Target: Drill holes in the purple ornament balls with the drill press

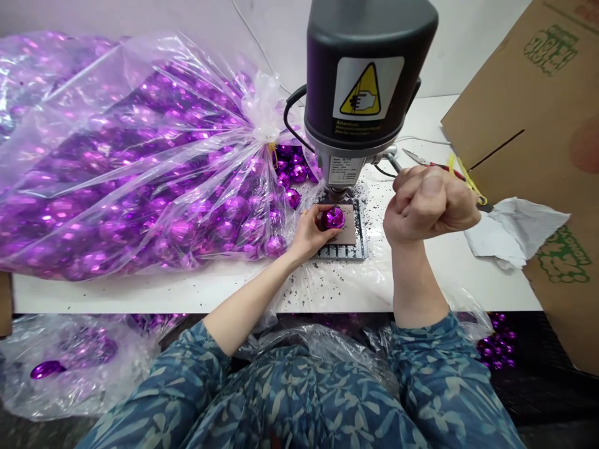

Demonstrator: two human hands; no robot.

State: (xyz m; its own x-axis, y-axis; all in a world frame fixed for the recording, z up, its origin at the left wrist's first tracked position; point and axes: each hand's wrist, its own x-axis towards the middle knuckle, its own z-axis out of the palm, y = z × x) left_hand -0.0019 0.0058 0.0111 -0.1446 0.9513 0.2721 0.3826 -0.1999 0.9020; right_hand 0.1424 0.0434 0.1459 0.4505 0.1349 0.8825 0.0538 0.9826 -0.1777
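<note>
A shiny purple ball (335, 217) rests on a brown square board (347, 234) at the drill press's slotted metal base (360, 249). The thumb and fingers of my left hand (312, 232) grip it from the left side. Above the ball hangs the black and grey machine head (369, 75) with a yellow hand-warning label. My right hand (431, 204) is closed in a fist around the end of the machine's metal lever (392, 159), raised to the right of the machine. The grip inside that fist is mostly hidden.
A big clear bag of purple balls (140, 162) fills the left of the white table (187, 293), with loose balls (297, 172) beside its knot. Pliers (421, 158), crumpled white paper (505, 231) and a cardboard box (528, 149) are at right. Dark shavings lie around the base.
</note>
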